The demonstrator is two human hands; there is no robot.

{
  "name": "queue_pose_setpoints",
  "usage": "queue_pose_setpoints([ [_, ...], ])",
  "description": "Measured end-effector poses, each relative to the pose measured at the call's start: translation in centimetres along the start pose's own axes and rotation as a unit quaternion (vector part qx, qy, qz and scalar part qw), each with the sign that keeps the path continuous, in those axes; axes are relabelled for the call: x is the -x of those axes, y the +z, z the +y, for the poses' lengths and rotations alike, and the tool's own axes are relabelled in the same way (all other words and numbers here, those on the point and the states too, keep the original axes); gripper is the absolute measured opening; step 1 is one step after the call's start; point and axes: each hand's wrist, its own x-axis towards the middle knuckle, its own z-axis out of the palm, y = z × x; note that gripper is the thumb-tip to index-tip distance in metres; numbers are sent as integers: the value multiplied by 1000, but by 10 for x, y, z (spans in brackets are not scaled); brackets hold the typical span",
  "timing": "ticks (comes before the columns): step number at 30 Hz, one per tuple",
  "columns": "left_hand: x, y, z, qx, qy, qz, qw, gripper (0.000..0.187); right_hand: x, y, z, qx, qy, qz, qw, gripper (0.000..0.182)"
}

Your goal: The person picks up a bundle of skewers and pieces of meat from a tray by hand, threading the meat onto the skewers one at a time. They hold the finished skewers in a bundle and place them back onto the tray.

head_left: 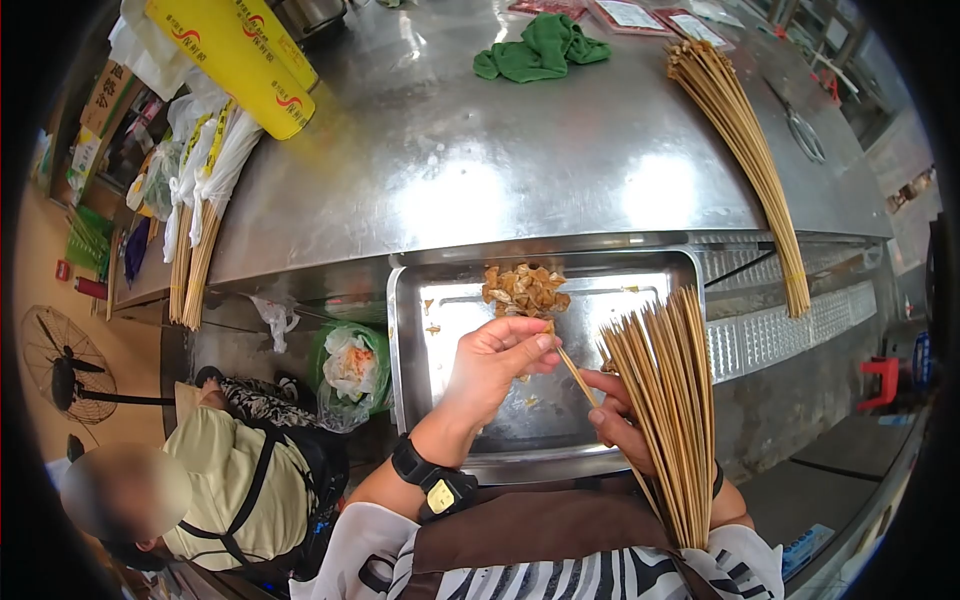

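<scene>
My left hand (500,365) is closed in a pinch on a small brown food piece (548,328) at the upper end of a single bamboo skewer (577,376). Thumb and fingers of my right hand (622,425) grip that skewer lower down. A thick bundle of bamboo skewers (672,400) fans upward over my right hand and forearm, hiding part of both. Below my hands lies a shallow metal tray (397,350). A heap of brown, wrinkled food pieces (525,290) sits at its far side, with a few scraps scattered around.
On the steel table (380,180) lie a green cloth (545,48), a bundle of loaded skewers (745,140), scissors (803,135), yellow cling film boxes (240,60) and plastic-wrapped skewers (205,190). Left of me are a co-worker (240,480), a green bag (352,370) and a fan (70,365).
</scene>
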Motion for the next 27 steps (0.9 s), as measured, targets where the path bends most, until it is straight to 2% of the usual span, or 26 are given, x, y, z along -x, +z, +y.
queue_pose_setpoints([
  [5, -1, 5, -1, 79, -55, 13, 995, 21, -1, 0, 4, -4, -5, -9, 1000, 44],
  [11, 0, 6, -5, 48, -22, 1, 999, 21, -2, -1, 6, 9, -1, -2, 1000, 44],
  [16, 3, 11, -1, -31, 21, 5, 999, 21, -3, -2, 6, 20, -11, 2, 1000, 42],
  [22, 5, 12, 1, -26, 54, -13, 998, 21, -3, -1, 6, 12, -16, 0, 1000, 42],
  [27, 2, 6, -3, 9, 20, -17, 1000, 19, -3, -1, 7, -9, -19, 5, 1000, 43],
])
